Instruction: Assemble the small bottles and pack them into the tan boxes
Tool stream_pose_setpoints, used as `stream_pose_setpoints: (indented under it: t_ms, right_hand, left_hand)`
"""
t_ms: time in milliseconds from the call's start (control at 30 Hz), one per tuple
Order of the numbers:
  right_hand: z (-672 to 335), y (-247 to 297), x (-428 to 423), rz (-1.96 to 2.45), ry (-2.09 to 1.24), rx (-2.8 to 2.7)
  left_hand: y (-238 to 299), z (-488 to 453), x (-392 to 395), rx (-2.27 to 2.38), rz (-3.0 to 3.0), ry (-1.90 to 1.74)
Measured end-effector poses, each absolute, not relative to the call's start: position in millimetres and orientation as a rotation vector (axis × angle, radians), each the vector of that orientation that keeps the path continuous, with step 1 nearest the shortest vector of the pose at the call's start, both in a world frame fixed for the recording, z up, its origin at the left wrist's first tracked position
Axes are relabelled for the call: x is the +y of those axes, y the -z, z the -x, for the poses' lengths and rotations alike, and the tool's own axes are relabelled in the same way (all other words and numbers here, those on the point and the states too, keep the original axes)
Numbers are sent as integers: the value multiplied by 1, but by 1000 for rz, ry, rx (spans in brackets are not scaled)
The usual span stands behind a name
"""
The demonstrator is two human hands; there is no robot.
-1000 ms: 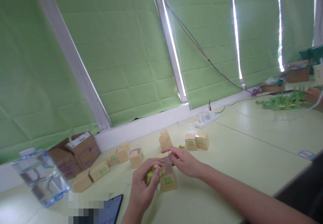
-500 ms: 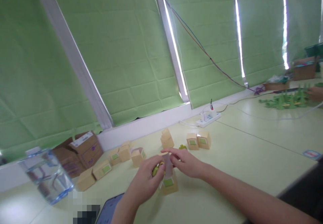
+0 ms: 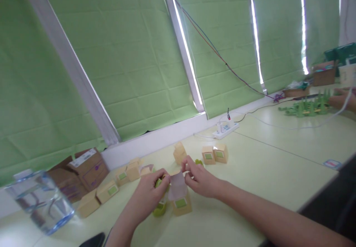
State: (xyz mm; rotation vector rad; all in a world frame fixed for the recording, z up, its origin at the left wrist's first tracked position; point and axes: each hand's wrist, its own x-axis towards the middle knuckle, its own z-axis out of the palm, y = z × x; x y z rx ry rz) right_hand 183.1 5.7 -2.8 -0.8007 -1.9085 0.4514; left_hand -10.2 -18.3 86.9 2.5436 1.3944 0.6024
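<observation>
In front of me a small tan cardboard box (image 3: 182, 204) with a green label stands on the table, its pale top flap (image 3: 177, 186) raised. My left hand (image 3: 151, 189) is closed at the flap's left side, around a green plastic object (image 3: 159, 209) whose exact kind is unclear; part of it hangs below my fingers beside the box. At the flap's upper right corner is my right hand (image 3: 198, 178), its fingers curled and drawn together. Whatever lies between those fingertips is too small to make out. Another green piece (image 3: 198, 162) sits just behind my right hand.
Several similar small boxes (image 3: 220, 153) stand behind and to the left. A large water bottle (image 3: 41, 204), a brown carton (image 3: 90, 169) and a dark phone (image 3: 93, 240) are at left. A power strip (image 3: 226, 129) lies by the wall. Another person's hand (image 3: 343, 100) is near green plastic parts (image 3: 308, 107).
My left hand has shifted left, showing more of the green object beside the box. My right fingers have curled in from a stretched pose. The view has turned slightly right.
</observation>
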Motion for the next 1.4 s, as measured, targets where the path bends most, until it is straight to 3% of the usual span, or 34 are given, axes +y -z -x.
stream_pose_setpoints:
  t_ms: [500,833,1033,1400]
  right_hand:
    - [-183,-7,-2,733,-423,-2070]
    - [-182,-7,-4,730,-355,-2090]
    - [-182,-6,0,747,-403,-2069]
    - [-185,-7,-2,629,-526,-2051]
  left_hand:
    - [-79,28,-12,1441,-2432,-788]
    - [-80,-15,-23,1080,-2127,-1339]
    - [-39,-4,-5,945,-2093,-1200]
    - [-43,13,0,939,-2366,-1066]
